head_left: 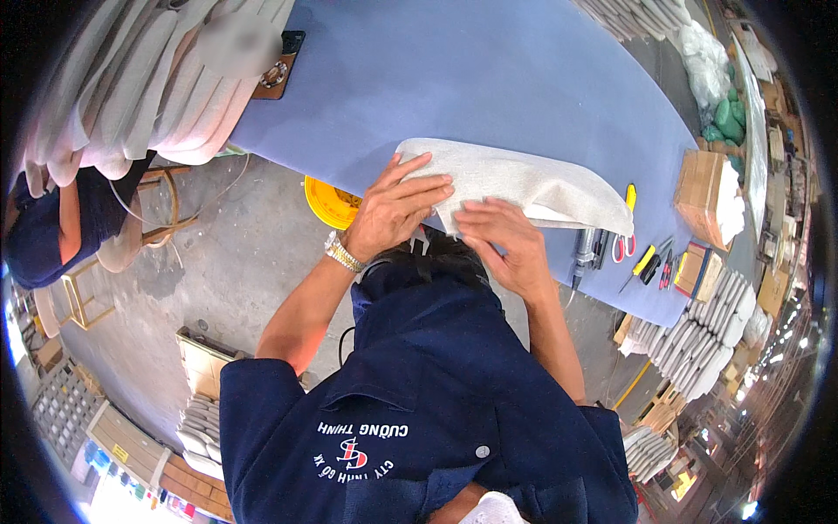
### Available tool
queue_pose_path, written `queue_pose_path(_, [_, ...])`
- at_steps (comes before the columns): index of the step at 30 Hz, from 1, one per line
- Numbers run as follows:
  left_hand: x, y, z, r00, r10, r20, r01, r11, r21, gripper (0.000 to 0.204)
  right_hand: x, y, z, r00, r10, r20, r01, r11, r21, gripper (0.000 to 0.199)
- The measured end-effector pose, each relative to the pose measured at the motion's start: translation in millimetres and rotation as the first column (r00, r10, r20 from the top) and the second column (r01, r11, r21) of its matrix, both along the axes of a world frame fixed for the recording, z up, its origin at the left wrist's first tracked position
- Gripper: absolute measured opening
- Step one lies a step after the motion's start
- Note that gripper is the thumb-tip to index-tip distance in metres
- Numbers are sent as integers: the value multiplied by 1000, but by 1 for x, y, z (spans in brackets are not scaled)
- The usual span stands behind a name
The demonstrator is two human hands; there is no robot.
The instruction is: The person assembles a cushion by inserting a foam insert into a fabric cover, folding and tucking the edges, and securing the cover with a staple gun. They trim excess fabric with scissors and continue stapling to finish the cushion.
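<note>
A: What are my 2 hands doing?

B: Your left hand (394,210) lies flat, fingers spread, on the near end of a grey fabric-covered panel (524,183). Your right hand (506,240) presses its lower edge, fingers together. Neither is clamped on it.

A: Where's the panel?

B: On the blue table (489,79), at its near edge, scissors (623,244) just beside. I judge I'm smoothing fabric down; next calls for firm, even pressure along the edge.

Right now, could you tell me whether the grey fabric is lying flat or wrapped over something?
Wrapped: the fabric curves over a long padded form, with both hands, left and right, pressing its near edge.
</note>
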State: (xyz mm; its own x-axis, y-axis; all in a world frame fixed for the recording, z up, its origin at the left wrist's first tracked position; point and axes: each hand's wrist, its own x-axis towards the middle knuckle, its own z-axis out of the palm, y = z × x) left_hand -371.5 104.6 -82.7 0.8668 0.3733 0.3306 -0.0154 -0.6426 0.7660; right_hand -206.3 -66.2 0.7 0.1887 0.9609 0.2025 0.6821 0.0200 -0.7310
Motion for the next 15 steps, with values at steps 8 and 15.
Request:
queue_pose_path(8, [-31,-27,-22,999,4,-43,-12,982,-190,57,53,-150,-63,424,-873,-241,886,455,-87,19])
queue_pose_path(15, [-60,-50,-50,946,130,-296,-243,890,-386,96,119,-194,-124,-273,-762,-587,802,156,-576,63])
